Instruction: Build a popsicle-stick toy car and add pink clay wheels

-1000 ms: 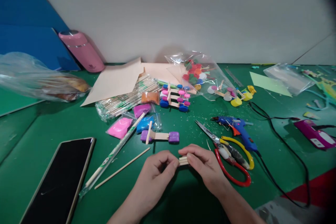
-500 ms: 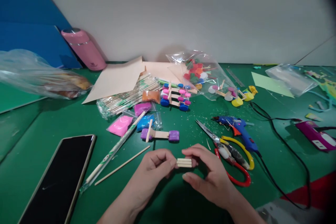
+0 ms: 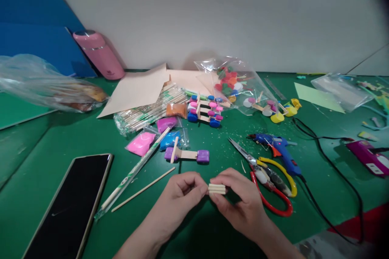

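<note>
Several short pieces of wooden stick (image 3: 216, 189), lying side by side like a little raft, are between my hands over the near part of the table. My left hand (image 3: 185, 192) pinches their left end between thumb and fingers. Around the same pieces, from the right, my right hand (image 3: 240, 196) closes with its thumb below and index finger above. Just beyond lies a craft-stick piece with purple clay blocks (image 3: 203, 156) at its ends. A loose wooden skewer (image 3: 142, 189) rests to the left of my left hand.
Right of my hands lie scissors (image 3: 284, 209) and a blue glue gun (image 3: 288, 161) with its cord. A phone (image 3: 68, 206) lies at left. Behind are clay packets (image 3: 141, 143), bagged sticks (image 3: 136, 119), small clay-wheeled pieces (image 3: 205, 111) and a pink bottle (image 3: 105, 58).
My right thumb and index finger have closed in on the short stick pieces from below and above. My left hand keeps its pinch. The whole view has shifted slightly.
</note>
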`<state>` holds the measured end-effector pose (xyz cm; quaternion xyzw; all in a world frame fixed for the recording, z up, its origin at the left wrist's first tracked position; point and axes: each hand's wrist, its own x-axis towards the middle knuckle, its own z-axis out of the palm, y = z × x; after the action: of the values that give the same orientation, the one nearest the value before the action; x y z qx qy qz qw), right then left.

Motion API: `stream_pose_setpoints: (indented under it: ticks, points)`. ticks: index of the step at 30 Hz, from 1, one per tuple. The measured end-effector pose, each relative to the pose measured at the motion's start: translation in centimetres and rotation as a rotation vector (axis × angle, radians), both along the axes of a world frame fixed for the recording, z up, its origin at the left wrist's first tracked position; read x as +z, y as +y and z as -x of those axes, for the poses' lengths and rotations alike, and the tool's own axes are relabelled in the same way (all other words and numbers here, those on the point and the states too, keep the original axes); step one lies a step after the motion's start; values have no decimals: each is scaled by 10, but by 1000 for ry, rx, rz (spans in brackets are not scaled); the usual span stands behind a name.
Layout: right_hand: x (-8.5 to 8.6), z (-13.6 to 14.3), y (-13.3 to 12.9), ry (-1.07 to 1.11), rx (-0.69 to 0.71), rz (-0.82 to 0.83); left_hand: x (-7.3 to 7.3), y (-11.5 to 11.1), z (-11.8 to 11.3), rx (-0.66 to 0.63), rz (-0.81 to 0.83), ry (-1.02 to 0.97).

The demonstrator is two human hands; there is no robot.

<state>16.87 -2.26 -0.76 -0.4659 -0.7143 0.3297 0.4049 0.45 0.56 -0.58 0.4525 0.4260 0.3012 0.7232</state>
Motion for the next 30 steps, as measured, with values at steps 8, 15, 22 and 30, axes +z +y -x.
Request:
stream_pose_setpoints:
  ticks: [8, 15, 22, 30]
  points:
    - [0, 0, 1, -20, -11, 3, 1, 0, 0, -12, -4, 4]
    - [0, 0, 1, -8, -7, -4, -1, -2, 1, -25, -10, 16]
    - [-1, -1, 1, -25, -12, -7, -1, -1, 1, -35, -9, 20]
    - [-2, -1, -1, -13, -15, 12, 0, -1, 0, -12, 5, 25]
